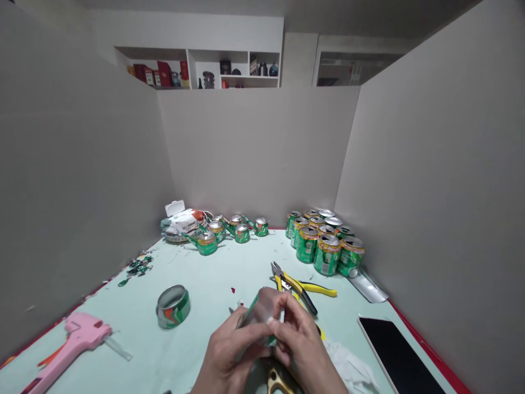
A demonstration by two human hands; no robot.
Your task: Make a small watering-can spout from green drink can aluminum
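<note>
Both my hands meet low in the middle over a pale green table (213,273). My left hand (225,353) and my right hand (297,339) pinch a curved strip of cut can metal (264,312), silver inside and green outside, fingers closed on its edges. A cut-off ring of green can (173,306) lies to the left. Yellow-handled pliers (297,287) lie just beyond my right hand. Gold scissors handles (276,380) show beneath my hands.
Several green cans (326,241) cluster at the back right; small pieces made from cans (229,230) and a wipes pack (182,219) sit at the back left. A pink glue gun (69,342) lies front left, a dark phone (400,355) front right. Grey partition walls surround the table.
</note>
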